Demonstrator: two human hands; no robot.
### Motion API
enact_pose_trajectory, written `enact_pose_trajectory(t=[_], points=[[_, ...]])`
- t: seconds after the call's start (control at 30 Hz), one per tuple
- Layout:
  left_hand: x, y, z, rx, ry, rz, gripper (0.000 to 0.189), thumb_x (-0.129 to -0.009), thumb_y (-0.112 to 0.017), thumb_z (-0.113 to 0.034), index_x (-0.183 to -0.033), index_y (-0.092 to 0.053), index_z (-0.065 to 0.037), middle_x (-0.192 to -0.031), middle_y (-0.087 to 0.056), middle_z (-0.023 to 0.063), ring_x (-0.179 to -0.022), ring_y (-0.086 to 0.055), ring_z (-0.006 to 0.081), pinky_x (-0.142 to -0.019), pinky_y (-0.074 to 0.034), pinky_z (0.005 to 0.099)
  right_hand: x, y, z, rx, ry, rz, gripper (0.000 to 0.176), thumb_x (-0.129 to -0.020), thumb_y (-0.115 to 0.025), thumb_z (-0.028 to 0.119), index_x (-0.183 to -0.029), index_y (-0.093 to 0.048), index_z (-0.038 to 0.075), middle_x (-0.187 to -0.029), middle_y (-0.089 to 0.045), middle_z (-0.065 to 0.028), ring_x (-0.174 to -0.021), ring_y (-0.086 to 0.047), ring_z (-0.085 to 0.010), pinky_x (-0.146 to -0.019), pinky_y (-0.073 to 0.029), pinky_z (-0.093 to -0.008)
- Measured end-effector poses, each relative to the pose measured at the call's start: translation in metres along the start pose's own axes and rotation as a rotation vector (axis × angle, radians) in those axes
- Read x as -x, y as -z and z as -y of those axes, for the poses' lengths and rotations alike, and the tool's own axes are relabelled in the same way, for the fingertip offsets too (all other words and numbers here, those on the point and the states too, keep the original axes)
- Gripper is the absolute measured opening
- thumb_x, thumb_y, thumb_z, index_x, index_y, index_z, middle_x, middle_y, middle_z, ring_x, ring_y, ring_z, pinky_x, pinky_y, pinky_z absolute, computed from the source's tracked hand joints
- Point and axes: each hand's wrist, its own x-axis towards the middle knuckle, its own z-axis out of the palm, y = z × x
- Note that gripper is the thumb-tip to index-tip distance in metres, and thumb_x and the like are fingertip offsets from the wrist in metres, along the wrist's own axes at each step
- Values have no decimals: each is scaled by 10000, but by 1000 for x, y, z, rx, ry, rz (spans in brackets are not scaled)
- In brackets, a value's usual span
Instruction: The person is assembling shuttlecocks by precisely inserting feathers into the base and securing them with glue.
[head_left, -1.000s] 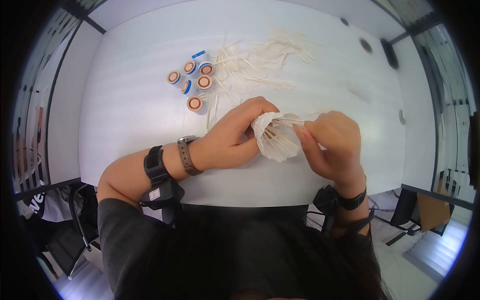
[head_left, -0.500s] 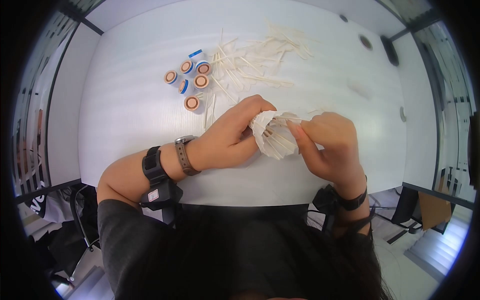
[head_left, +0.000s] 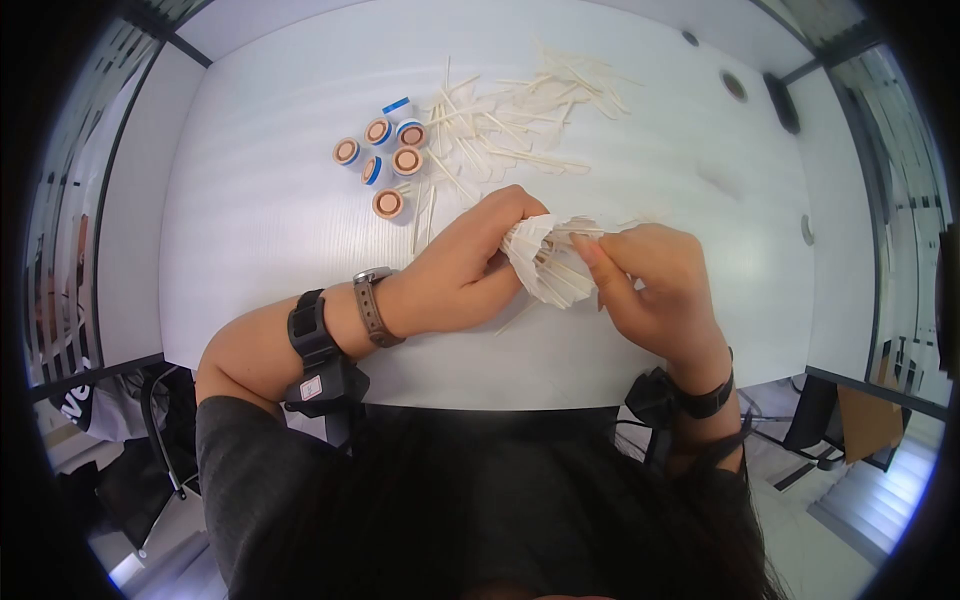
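Observation:
My left hand (head_left: 470, 260) is wrapped round a crumpled white paper cone (head_left: 540, 262), its mouth facing right. Thin pale sticks (head_left: 563, 272) show inside the mouth, running along the paper. At the cone's upper right edge, the thumb and fingers of my right hand (head_left: 650, 280) pinch together at the stick ends; whether they grip a stick or the paper is too small to tell. Below my left hand, a loose thin stick (head_left: 515, 320) shows against the table.
Several white containers with blue bands and brown round ends (head_left: 407, 160) stand or lie on the white table (head_left: 270, 230) to the upper left. Beside them, loose sticks and pale paper-like scraps (head_left: 490, 130) are scattered. Panels (head_left: 840, 220) border the table.
My right fingers have shifted slightly left and up at the cone's mouth. The cone has tilted a little. A thin stick now shows below my left hand.

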Motion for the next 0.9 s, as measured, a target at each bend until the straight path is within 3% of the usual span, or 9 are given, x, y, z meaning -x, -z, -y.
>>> enact_pose_trajectory(t=[0.5,0.9], points=[[-1,-1,0,-57,-24,16,294,-833,-531,-34,-1126,-540,-12,-995,-532,113,-899,-525,236,-818,-441,329,1,3,1,41,10,29,271,-842,-709,72,-617,-559,53,-498,-450,-102,-433,-464,-279,-428,-335,-388],[-1,1,-4,-40,-47,33,287,-873,-559,-90,-1150,-530,-19,-1012,-542,110,-903,-534,233,-827,-444,324,-5,5,1,-17,-8,-31,215,-853,-712,88,-661,-627,41,-516,-507,-81,-431,-482,-225,-433,-343,-323]])
